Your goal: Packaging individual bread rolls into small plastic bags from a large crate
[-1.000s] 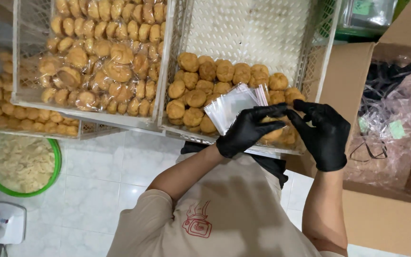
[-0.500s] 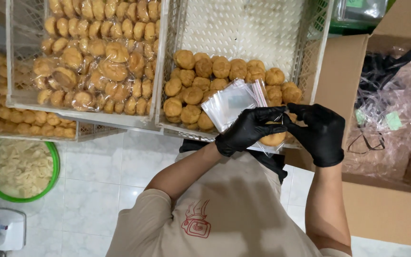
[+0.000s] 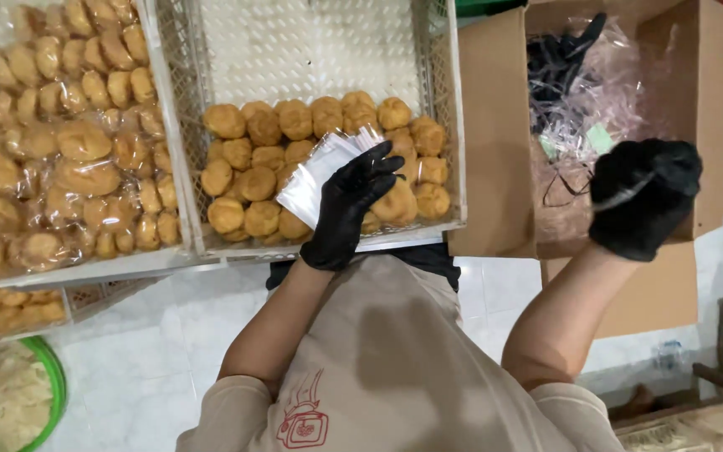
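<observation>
The right hand (image 3: pixel 644 197) has left the stack of clear bags (image 3: pixel 321 172), which the left hand (image 3: pixel 346 205) still grips over the crate of golden pastries (image 3: pixel 269 159), and now pinches a thin strip above the cardboard box (image 3: pixel 495 142).

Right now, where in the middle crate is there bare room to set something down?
The middle crate is bare across its far half, beyond the golden buns. Its near half is crowded with buns, under the left hand holding clear bags.
</observation>
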